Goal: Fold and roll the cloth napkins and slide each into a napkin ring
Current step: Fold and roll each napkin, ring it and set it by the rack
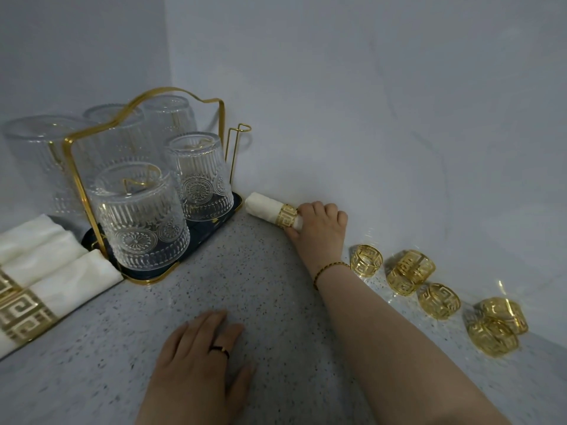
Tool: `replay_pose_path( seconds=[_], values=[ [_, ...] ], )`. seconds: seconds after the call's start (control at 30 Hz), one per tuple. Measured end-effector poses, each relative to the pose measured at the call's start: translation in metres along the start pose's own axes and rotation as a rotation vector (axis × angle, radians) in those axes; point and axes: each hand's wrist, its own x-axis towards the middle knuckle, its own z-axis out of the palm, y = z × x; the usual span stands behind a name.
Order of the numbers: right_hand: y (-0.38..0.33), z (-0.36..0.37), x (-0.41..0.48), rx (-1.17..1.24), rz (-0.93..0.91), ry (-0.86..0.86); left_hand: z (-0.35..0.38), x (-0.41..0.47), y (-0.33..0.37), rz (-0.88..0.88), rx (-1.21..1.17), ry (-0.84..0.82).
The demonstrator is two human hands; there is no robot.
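Observation:
A rolled white napkin with a gold ring around it lies against the back wall, next to the glass rack. My right hand grips its near end, fingers curled round the roll. My left hand rests flat on the speckled countertop, fingers straight, holding nothing. Several loose gold napkin rings lie along the wall to the right of my right arm. Rolled white napkins in gold rings lie at the left edge.
A gold wire rack on a dark tray holds several upturned ribbed glasses in the back left corner. Grey walls meet behind it.

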Motion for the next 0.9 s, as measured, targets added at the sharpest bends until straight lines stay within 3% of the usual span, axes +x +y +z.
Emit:
replay_pose_path(
  seconds=[0.3, 0.67, 0.9],
  values=[
    [-0.003, 0.001, 0.000, -0.004, -0.005, -0.021, -0.003, 0.001, 0.000, -0.016, 0.003, 0.010],
    [-0.003, -0.004, -0.006, 0.000, -0.005, -0.050, -0.008, -0.001, 0.000, -0.017, 0.015, -0.104],
    [0.001, -0.022, -0.026, -0.001, 0.040, -0.028, -0.015, -0.005, 0.007, -0.074, 0.059, -0.324]
  ],
)
